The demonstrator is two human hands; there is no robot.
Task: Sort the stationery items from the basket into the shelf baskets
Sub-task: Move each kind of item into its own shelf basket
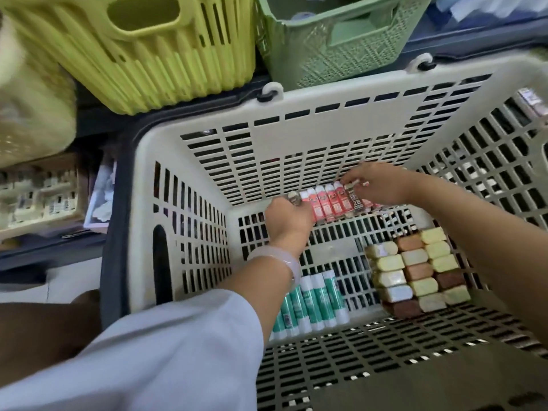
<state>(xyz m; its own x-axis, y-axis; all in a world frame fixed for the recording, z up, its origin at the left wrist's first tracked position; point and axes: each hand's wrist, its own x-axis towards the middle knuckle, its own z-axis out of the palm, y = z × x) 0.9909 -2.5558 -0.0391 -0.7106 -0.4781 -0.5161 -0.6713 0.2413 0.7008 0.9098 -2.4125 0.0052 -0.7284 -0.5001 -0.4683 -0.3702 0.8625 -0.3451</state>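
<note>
Nearest me in the beige basket [184,143]: glue sticks [314,304] and the eraser block [415,274], both untouched. Far wall: row of pink lead boxes [329,200], long axes pointing away from me, row running left-right. My left hand [286,219] grips its left end, my right hand [378,183] pinches the dark 2B box [355,198] at the right. Next, probably squeeze inward and lift toward the shelf baskets [335,40] beyond.
</note>
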